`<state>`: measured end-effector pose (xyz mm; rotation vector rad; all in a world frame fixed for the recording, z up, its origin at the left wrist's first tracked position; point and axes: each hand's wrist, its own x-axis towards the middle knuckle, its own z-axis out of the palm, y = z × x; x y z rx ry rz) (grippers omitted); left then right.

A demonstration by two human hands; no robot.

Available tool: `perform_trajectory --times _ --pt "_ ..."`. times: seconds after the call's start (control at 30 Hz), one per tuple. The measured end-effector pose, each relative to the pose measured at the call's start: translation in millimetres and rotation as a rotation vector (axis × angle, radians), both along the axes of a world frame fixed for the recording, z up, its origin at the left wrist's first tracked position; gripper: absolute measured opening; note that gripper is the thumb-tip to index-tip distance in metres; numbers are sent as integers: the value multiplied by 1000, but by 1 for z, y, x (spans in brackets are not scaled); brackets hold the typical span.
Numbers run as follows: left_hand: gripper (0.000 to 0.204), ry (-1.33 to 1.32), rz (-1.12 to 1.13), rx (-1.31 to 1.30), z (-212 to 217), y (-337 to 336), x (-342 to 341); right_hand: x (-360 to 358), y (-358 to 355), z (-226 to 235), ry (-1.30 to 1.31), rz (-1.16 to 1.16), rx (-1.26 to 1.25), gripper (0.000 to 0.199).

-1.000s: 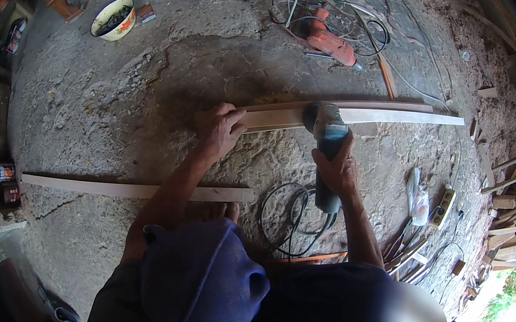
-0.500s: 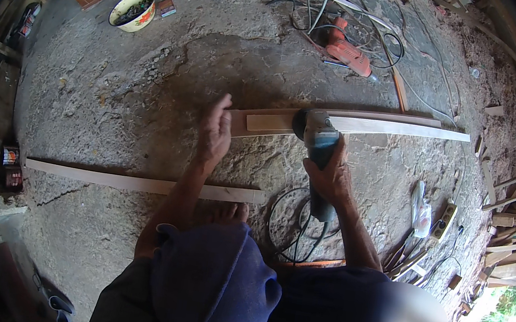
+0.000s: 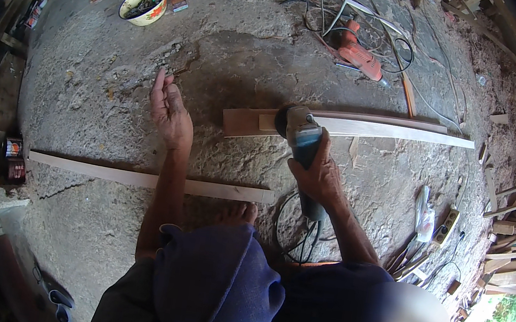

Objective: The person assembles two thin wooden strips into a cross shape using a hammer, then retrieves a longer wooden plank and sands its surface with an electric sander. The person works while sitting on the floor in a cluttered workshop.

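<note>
The right hand (image 3: 320,172) is wrapped around a blue angle grinder (image 3: 303,142), whose head sits on the left end of a long pale wooden strip (image 3: 366,128) lying on the rough concrete floor (image 3: 83,105); the disc itself is hidden under the guard. The left hand (image 3: 170,110) hovers open and empty, fingers loosely spread, left of the strip and clear of it. A second strip (image 3: 138,178) lies nearer, partly covered by the forearm. The grinder's cord (image 3: 300,238) vanishes behind a blue cap (image 3: 215,286).
</note>
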<state>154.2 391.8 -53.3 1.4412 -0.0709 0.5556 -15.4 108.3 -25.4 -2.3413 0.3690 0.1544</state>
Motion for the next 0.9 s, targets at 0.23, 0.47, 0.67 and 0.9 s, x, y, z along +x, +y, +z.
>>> perform_trajectory --times 0.23,0.47,0.67,0.9 --pt "45 -12 12 41 21 -4 -4 7 17 0 17 81 -35 112" --pt "46 5 -30 29 23 -16 -9 9 30 2 23 111 -32 109" --pt "46 28 -97 53 16 -36 -12 6 29 -1 -3 128 4 111" --pt "45 61 -154 59 3 -50 -14 -3 3 0 -3 20 -31 108"
